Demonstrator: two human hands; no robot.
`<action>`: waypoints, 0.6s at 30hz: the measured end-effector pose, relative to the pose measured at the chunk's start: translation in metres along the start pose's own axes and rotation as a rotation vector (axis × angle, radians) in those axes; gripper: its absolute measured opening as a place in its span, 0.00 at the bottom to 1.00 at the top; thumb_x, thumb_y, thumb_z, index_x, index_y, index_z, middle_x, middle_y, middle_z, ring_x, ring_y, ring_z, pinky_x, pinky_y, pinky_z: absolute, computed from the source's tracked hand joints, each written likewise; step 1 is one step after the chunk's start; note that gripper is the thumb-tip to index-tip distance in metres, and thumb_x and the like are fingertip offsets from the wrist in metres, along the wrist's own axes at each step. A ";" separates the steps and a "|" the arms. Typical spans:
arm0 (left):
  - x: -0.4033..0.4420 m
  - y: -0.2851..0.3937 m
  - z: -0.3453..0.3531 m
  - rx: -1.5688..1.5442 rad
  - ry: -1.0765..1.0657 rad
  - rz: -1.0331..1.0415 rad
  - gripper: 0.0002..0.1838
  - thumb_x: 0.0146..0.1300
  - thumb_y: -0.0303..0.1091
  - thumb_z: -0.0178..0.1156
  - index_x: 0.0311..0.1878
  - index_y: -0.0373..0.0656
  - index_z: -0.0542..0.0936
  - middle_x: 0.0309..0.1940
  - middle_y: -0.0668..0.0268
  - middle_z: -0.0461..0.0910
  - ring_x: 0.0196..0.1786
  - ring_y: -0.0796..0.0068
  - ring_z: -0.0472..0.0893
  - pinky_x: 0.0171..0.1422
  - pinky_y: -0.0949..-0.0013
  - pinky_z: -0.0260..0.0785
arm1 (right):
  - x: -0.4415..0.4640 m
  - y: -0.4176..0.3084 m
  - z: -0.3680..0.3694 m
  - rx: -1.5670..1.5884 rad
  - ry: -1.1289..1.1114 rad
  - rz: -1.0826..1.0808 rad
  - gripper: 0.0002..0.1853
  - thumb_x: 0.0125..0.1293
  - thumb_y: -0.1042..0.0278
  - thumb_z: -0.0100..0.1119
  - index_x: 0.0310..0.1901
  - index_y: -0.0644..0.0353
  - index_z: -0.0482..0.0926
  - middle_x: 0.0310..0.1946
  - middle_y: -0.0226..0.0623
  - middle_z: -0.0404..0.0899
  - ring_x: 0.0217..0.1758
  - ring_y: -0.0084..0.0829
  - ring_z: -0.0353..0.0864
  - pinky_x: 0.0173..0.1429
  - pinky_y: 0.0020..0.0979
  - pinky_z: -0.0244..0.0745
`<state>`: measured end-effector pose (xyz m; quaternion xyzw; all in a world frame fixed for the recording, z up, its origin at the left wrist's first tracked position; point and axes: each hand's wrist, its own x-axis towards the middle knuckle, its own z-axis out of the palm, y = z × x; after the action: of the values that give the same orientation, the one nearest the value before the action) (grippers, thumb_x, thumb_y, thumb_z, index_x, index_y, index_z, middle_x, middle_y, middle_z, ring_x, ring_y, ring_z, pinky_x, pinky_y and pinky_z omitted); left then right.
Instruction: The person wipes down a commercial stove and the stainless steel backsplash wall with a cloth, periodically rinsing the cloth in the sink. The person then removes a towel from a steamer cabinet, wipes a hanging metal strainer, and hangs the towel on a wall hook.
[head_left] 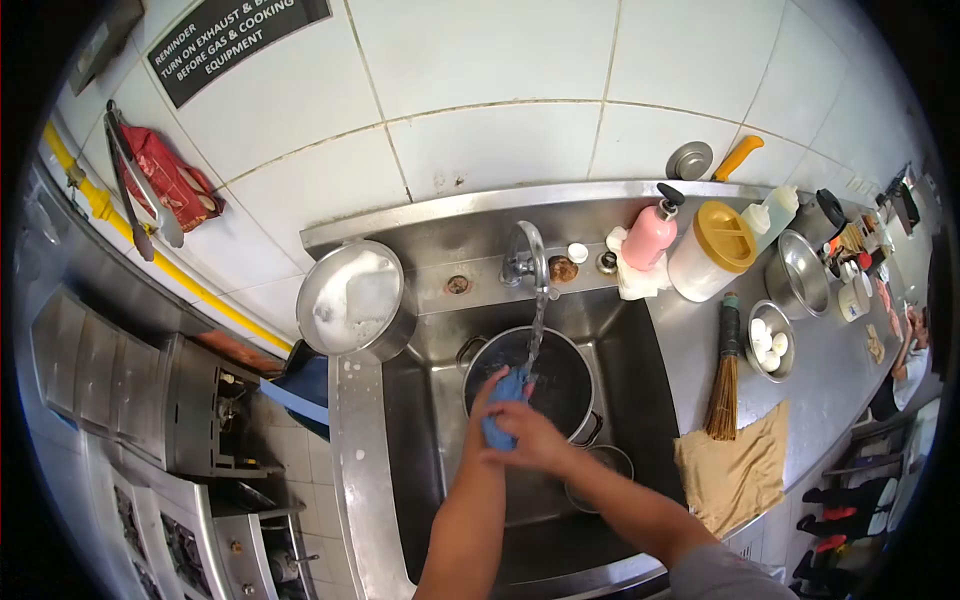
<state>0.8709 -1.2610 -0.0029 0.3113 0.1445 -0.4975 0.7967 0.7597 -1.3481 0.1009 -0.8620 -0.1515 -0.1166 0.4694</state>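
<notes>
Over the sink (420, 470), my left hand (484, 400) and my right hand (532, 440) are both closed on a wet-looking blue cloth (508, 392). The cloth is bunched between them, and part of it is hidden by my fingers. Water runs from the faucet (529, 240) just beyond the cloth. Below my hands stands a dark-bottomed pot (570, 375) with two side handles. A smaller round metal vessel (618, 462) sits nearer me, partly covered by my right forearm.
A pot of suds (400, 325) stands on the left sink edge. On the right counter are a pink pump bottle (650, 238), a yellow-lidded container (695, 268), a brush (727, 370), a bowl of eggs (788, 340) and a tan cloth (735, 470). People appear at far right.
</notes>
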 end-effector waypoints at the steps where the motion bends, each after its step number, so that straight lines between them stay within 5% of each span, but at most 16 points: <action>1: -0.022 0.013 0.030 0.064 0.112 -0.069 0.19 0.61 0.52 0.63 0.38 0.45 0.79 0.31 0.67 0.81 0.32 0.73 0.81 0.37 0.70 0.76 | -0.001 -0.015 0.004 -0.003 0.004 -0.002 0.23 0.51 0.49 0.72 0.32 0.64 0.79 0.50 0.50 0.77 0.55 0.50 0.76 0.58 0.43 0.71; 3: 0.026 0.004 -0.013 0.072 -0.076 -0.033 0.17 0.64 0.49 0.61 0.41 0.44 0.79 0.33 0.66 0.81 0.35 0.71 0.81 0.39 0.69 0.75 | 0.000 -0.032 0.006 -0.031 0.074 0.091 0.23 0.51 0.47 0.71 0.31 0.62 0.79 0.40 0.47 0.81 0.46 0.49 0.80 0.53 0.42 0.74; 5: 0.039 -0.019 -0.011 -0.450 -0.473 0.017 0.15 0.67 0.46 0.58 0.42 0.43 0.79 0.32 0.64 0.80 0.34 0.69 0.80 0.43 0.67 0.74 | -0.001 0.017 0.010 -0.145 0.227 0.269 0.18 0.51 0.54 0.70 0.33 0.62 0.80 0.31 0.48 0.81 0.37 0.47 0.82 0.44 0.40 0.76; 6: 0.033 -0.024 0.008 -0.447 -0.473 0.019 0.15 0.67 0.46 0.58 0.42 0.43 0.79 0.32 0.64 0.80 0.34 0.69 0.80 0.43 0.67 0.74 | 0.005 0.047 0.007 -0.139 0.316 0.348 0.16 0.52 0.58 0.69 0.34 0.64 0.80 0.31 0.49 0.80 0.34 0.46 0.82 0.40 0.39 0.76; 8: 0.004 -0.036 0.050 -0.008 0.517 0.373 0.23 0.65 0.58 0.58 0.40 0.43 0.79 0.30 0.66 0.80 0.34 0.71 0.80 0.43 0.65 0.73 | 0.020 0.083 -0.007 -0.101 0.419 0.632 0.14 0.51 0.61 0.66 0.35 0.62 0.81 0.27 0.50 0.80 0.32 0.47 0.82 0.39 0.39 0.76; 12: 0.003 -0.030 0.019 -0.014 0.302 0.374 0.26 0.65 0.64 0.53 0.32 0.48 0.78 0.27 0.69 0.77 0.29 0.74 0.76 0.37 0.68 0.71 | 0.026 0.033 0.008 -0.033 0.201 0.619 0.16 0.51 0.59 0.66 0.33 0.65 0.80 0.27 0.51 0.79 0.29 0.46 0.79 0.39 0.41 0.74; 15: 0.011 -0.022 0.003 0.069 0.300 0.387 0.25 0.65 0.63 0.54 0.31 0.48 0.77 0.25 0.70 0.75 0.28 0.76 0.75 0.35 0.70 0.69 | 0.015 0.054 0.024 -0.043 0.415 0.369 0.16 0.55 0.58 0.64 0.31 0.66 0.78 0.25 0.52 0.77 0.27 0.46 0.77 0.38 0.43 0.73; 16: -0.008 -0.011 0.034 0.173 0.513 0.364 0.24 0.65 0.59 0.57 0.32 0.46 0.77 0.25 0.71 0.74 0.28 0.77 0.74 0.34 0.72 0.68 | 0.018 0.077 0.014 -0.105 0.321 0.544 0.15 0.59 0.59 0.61 0.30 0.65 0.77 0.27 0.51 0.77 0.31 0.47 0.79 0.38 0.44 0.73; 18: -0.021 -0.007 0.048 0.181 0.505 0.425 0.21 0.66 0.55 0.59 0.33 0.45 0.77 0.26 0.71 0.74 0.29 0.78 0.73 0.35 0.72 0.67 | 0.020 0.126 -0.003 -0.342 0.281 0.509 0.13 0.61 0.60 0.60 0.32 0.65 0.78 0.31 0.50 0.79 0.35 0.47 0.80 0.41 0.43 0.75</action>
<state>0.8507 -1.2788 0.0426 0.5171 0.2246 -0.2385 0.7908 0.8245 -1.4127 0.0115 -0.9140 0.1563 -0.1371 0.3484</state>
